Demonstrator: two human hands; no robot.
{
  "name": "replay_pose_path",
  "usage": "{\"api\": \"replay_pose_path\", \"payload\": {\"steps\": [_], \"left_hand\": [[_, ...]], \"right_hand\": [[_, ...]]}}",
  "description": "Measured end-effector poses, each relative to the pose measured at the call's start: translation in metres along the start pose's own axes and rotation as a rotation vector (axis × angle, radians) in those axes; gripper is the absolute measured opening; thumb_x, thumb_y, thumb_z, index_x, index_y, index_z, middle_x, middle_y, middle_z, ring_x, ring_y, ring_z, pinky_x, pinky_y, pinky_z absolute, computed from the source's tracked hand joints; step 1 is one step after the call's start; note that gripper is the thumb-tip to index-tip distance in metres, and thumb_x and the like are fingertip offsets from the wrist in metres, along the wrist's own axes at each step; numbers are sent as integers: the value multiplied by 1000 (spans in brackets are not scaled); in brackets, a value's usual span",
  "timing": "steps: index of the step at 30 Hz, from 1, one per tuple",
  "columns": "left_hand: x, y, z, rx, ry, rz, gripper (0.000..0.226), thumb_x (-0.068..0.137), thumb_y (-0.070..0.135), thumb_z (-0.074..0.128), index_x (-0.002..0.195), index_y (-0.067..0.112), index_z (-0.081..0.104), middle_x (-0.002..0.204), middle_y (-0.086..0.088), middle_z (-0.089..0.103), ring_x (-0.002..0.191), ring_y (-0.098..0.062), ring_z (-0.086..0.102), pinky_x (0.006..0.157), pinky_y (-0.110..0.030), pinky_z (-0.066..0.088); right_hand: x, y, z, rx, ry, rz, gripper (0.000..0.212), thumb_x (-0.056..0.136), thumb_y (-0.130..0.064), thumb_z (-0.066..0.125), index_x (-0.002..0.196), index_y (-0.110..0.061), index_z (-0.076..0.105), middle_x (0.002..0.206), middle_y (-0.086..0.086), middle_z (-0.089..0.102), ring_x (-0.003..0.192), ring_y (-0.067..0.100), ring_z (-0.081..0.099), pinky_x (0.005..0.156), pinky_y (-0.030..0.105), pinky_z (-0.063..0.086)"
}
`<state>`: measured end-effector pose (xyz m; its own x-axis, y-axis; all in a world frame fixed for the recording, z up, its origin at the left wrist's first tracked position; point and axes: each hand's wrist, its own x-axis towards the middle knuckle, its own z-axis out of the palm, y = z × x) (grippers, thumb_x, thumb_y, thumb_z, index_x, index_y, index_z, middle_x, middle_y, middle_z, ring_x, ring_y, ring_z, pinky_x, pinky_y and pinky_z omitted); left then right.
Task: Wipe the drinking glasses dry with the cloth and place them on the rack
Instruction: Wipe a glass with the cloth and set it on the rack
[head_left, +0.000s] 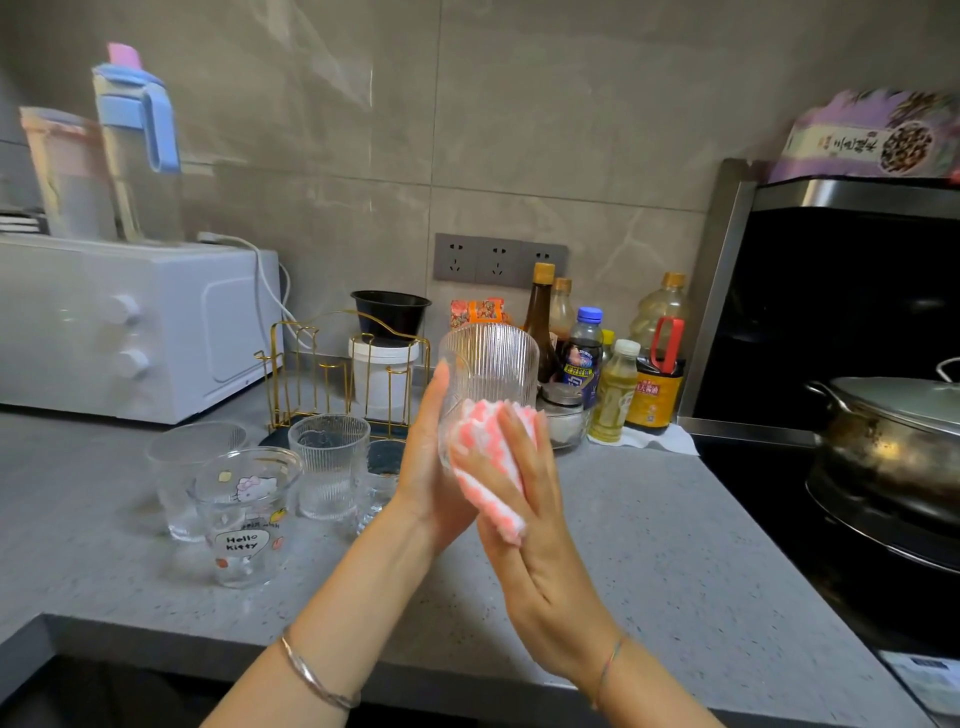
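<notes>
**A:** Where is the glass being dried?

**B:** The clear ribbed drinking glass (491, 364) is lifted off the grey speckled counter (649, 545), upright between both hands. The left hand (428, 467) cups its lower side with the thumb lying up the wall. The right hand (524, 519) holds the bunched pink-and-white checked cloth (493, 467) and presses it against the base.

**A:** How will it handle?

**B:** I'd judge it light, rigid and breakable. It is probably slick if still wet, though the ribs give some purchase. Holding it low around the body, as the left hand does, looks safer than pinching the thin rim.

**A:** And the rack?

**B:** The gold wire rack (332, 374) stands beyond and to the left of the left hand. Nothing hangs on it that I can see. Three more clear glasses (327, 467) wait on the counter just left of that hand.
</notes>
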<state>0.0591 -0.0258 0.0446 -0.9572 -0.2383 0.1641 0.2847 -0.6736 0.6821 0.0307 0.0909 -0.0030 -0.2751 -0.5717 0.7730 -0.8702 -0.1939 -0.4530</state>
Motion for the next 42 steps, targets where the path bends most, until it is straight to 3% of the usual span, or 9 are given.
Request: {"api": "replay_pose_path", "payload": {"steps": [11, 15, 19, 24, 28, 31, 35, 38, 42], "left_hand": [[-5, -2, 1, 165, -13, -71, 59, 91, 55, 47, 127, 11, 62, 120, -13, 66, 102, -24, 63, 96, -41, 46], [-8, -12, -3, 207, -33, -89, 60, 89, 56, 53, 129, 12, 62, 126, -17, 63, 109, -27, 62, 103, -47, 41], [-11, -14, -8, 271, -7, -97, 71, 51, 55, 87, 108, 14, 75, 116, -15, 69, 102, -26, 66, 88, -42, 55], [-15, -13, -14, 429, 5, -124, 94, 22, 56, 92, 104, 16, 70, 90, -2, 76, 81, -14, 72, 78, -37, 59], [-18, -11, -17, 485, -10, -140, 92, 20, 57, 92, 101, 18, 71, 88, -1, 76, 79, -12, 72, 71, -35, 58], [-19, -9, -18, 514, -24, -170, 84, 24, 57, 91, 98, 22, 76, 99, -4, 75, 88, -16, 71, 83, -40, 55], [-19, -3, -18, 515, -18, -210, 87, 27, 56, 92, 104, 21, 73, 103, -6, 74, 89, -18, 71, 80, -38, 56], [-18, -2, -18, 512, -46, -278, 76, 37, 54, 91, 104, 22, 77, 110, -9, 72, 98, -22, 68, 95, -46, 51], [-16, -6, -22, 419, -5, -290, 74, 58, 60, 79, 121, 22, 68, 127, -11, 65, 122, -31, 57, 110, -51, 37]], "right_hand": [[20, 7, -17, 20, 74, 105, 53, 98, -51, 25, 146, -29, 35, 159, -20, 0, 146, 7, -14, 119, 23, -2], [35, 8, -26, 127, 117, 166, 49, 96, -56, 28, 145, -48, 24, 157, -27, 1, 144, -2, -10, 120, 21, 2], [53, 11, -47, 217, 145, 253, 46, 102, -41, 28, 143, -26, 41, 151, -23, 31, 137, -5, 26, 105, 15, 36], [71, 1, -80, 129, -32, 634, 40, 100, -49, 26, 94, -39, 64, 93, -14, 66, 79, 6, 53, 66, 16, 46], [75, -1, -91, 71, -265, 811, 57, 93, -58, 36, 114, -14, 64, 33, -6, 45, 45, 15, 36, 65, 32, 40], [77, -10, -99, 165, -386, 801, 55, 81, -62, 42, 102, -18, 67, 55, 9, 64, 55, 31, 55, 86, 38, 50], [70, -16, -108, -47, -671, 550, 27, 74, -50, 60, 94, -34, 64, 77, -13, 70, 55, -1, 54, 55, 11, 46], [60, -13, -104, -38, -592, 514, 12, 76, -37, 69, 85, -30, 68, 62, -13, 66, 48, -2, 50, 46, 9, 41], [48, -8, -105, -19, -490, 591, 45, 66, -48, 67, 96, -14, 66, 64, 5, 60, 47, 2, 46, 45, 15, 38]]}}
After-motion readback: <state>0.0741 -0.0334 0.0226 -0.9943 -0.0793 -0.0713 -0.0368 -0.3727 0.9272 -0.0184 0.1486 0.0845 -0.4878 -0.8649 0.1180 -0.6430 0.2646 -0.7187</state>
